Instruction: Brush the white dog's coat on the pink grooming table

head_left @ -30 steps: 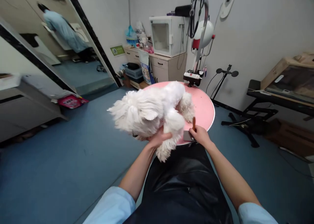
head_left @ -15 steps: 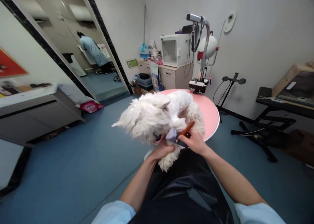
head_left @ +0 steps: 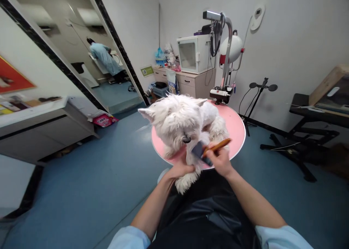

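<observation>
White terrier-type dog (head_left: 177, 119), Westie-looking, is on the round pink grooming table (head_left: 236, 127), at the near side from where I stand. One foreleg (head_left: 192, 159) sticks out past the rim, paw (head_left: 187, 185) over the person's black apron (head_left: 201, 212). Left hand (head_left: 182, 168) is closed round that foreleg low down, thumb across the fur; other fingers mostly hidden. Right hand (head_left: 220, 161) grips a slicker brush (head_left: 218, 146) by its orange-brown handle, head blurred and right against the leg fur; can't tell how deep the pins sit. Handling, my guess: body soft and warm, too heavy to hang off a leg, so table should carry the weight. Leg is thin and jointed under the fluff: bends easily one way, not sideways. Coat will slide under a loose palm, so hold snug just above the paw, no squeeze, no twist. Skin probably the fragile bit; light brush pressure. Brush itself: light, stiff handle, easy hold well back from the pins. Muzzle is dipped close to the brush, worth watching, since the dog could pull away. Looks: shaggy face fringe, eyes not readable under it, black nose (head_left: 187, 139), ears up and out. Back (head_left: 209, 112) reads short and smooth; hind leg (head_left: 220, 129) long and tufted. Paw fur splayed into pointed locks, a bit creamier than the head.
</observation>
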Tool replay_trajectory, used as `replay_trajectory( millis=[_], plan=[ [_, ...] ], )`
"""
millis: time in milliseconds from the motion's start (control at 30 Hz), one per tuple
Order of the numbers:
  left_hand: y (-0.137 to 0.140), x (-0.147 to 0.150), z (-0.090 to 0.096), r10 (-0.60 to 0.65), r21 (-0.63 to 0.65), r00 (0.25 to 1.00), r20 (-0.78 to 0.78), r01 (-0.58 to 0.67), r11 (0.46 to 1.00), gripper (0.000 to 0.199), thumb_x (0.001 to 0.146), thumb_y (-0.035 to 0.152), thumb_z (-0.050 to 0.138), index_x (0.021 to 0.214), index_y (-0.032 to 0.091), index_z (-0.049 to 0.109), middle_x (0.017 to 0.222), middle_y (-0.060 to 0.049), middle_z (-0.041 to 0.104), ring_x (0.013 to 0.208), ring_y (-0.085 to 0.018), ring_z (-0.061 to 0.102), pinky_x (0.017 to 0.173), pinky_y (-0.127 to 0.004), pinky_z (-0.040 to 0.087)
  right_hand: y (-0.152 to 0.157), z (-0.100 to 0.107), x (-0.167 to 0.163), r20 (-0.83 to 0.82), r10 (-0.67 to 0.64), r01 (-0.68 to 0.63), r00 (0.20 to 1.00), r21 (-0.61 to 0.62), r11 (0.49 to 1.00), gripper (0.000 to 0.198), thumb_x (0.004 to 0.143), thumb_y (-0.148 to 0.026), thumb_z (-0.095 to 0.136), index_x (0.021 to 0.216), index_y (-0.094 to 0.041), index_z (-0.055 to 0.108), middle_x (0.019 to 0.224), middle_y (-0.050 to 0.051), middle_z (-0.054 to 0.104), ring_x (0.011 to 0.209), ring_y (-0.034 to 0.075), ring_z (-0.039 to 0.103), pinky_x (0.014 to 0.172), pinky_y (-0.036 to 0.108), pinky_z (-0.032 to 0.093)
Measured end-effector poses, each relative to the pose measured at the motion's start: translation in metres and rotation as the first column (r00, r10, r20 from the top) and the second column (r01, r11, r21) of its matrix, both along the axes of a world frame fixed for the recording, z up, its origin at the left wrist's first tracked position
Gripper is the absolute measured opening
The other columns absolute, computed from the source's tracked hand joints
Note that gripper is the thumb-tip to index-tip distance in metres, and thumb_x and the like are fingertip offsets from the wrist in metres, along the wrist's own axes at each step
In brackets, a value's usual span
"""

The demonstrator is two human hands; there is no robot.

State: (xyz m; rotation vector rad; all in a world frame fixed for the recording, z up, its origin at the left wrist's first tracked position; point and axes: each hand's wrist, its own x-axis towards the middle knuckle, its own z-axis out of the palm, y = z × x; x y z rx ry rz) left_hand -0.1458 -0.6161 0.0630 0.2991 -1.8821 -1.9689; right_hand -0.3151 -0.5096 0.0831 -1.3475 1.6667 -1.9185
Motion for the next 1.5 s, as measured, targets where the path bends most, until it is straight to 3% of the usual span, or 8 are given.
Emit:
replay_trajectory(
  millis=[333,467,567,967,1100,1233,1367,1500],
  plan=[
    [0.006,-0.003,0.019,0.055,-0.023,0.998,0.001,-0.055,0.998,0.075,0.058,0.017,0.069,0.13,0.019,0.049,0.13,-0.009,0.06,0.124,-0.03,0.052,0.109,-0.044,0.037,0.006,-0.002,-0.017,0.053,-0.06,0.057,0.997,0.042,0.997,0.025,0.077,-0.043,0.067,0.082,-0.02,0.06,0.074,0.004,0.067,0.069,0.021,0.067,0.062,0.033,0.056],
    [0.002,0.0,0.011,0.147,-0.106,0.989,0.008,-0.145,0.984,0.079,0.055,0.014,0.067,0.132,0.018,0.047,0.133,-0.009,0.057,0.125,-0.03,0.049,0.109,-0.044,0.037,0.011,0.009,-0.035,0.189,-0.38,0.411,0.905,-0.167,0.896,0.029,0.083,-0.048,0.058,0.08,-0.02,0.057,0.074,0.004,0.066,0.067,0.018,0.065,0.06,0.03,0.054],
    [0.002,-0.004,0.008,0.087,-0.14,0.996,0.026,-0.083,0.987,0.075,0.055,0.013,0.063,0.129,0.018,0.051,0.129,-0.009,0.06,0.121,-0.03,0.053,0.107,-0.044,0.04,0.015,0.006,-0.027,0.007,-0.056,0.056,0.998,-0.021,0.998,0.025,0.076,-0.043,0.068,0.082,-0.02,0.06,0.081,0.005,0.067,0.071,0.02,0.066,0.066,0.033,0.055],
    [0.013,-0.003,0.005,0.188,-0.129,0.976,0.109,-0.173,0.976,0.078,0.053,0.013,0.066,0.129,0.014,0.047,0.126,-0.012,0.061,0.115,-0.03,0.056,0.105,-0.043,0.04,0.004,0.011,-0.02,-0.018,-0.301,0.295,0.953,-0.151,0.943,0.019,0.08,-0.039,0.063,0.08,-0.022,0.055,0.081,0.004,0.064,0.078,0.021,0.065,0.073,0.036,0.055],
    [0.019,-0.007,0.002,0.218,-0.121,0.972,0.09,-0.207,0.971,0.068,0.056,0.01,0.061,0.123,0.013,0.051,0.116,-0.009,0.064,0.108,-0.028,0.06,0.1,-0.042,0.044,0.0,0.018,-0.013,-0.179,0.092,-0.078,0.98,0.079,0.994,0.015,0.08,-0.035,0.064,0.082,-0.021,0.058,0.074,0.002,0.065,0.071,0.02,0.065,0.068,0.033,0.055],
    [0.023,-0.01,-0.004,0.311,-0.116,0.95,0.027,-0.306,0.945,0.079,0.055,0.005,0.06,0.132,0.014,0.044,0.126,-0.01,0.06,0.114,-0.027,0.057,0.105,-0.042,0.041,-0.007,0.025,-0.011,-0.117,-0.238,0.221,0.964,-0.146,0.964,0.016,0.081,-0.036,0.063,0.083,-0.022,0.056,0.084,0.004,0.065,0.081,0.021,0.065,0.073,0.035,0.055],
    [0.03,-0.012,-0.005,0.377,-0.101,0.924,0.066,-0.37,0.924,0.068,0.059,0.006,0.059,0.126,0.012,0.048,0.115,-0.01,0.064,0.104,-0.026,0.062,0.099,-0.043,0.045,-0.013,0.033,-0.012,-0.167,0.16,-0.14,0.973,0.13,0.982,0.014,0.081,-0.034,0.063,0.082,-0.021,0.058,0.073,0.002,0.064,0.066,0.019,0.064,0.06,0.031,0.053],
    [0.035,-0.012,-0.002,0.434,-0.136,0.901,0.019,-0.428,0.894,0.069,0.057,0.005,0.059,0.125,0.012,0.049,0.122,-0.01,0.062,0.113,-0.027,0.058,0.104,-0.042,0.042,-0.018,0.043,-0.013,-0.2,-0.261,0.237,0.944,-0.136,0.962,0.013,0.08,-0.033,0.063,0.081,-0.022,0.056,0.081,0.004,0.065,0.077,0.02,0.064,0.068,0.033,0.053]
  ],
)
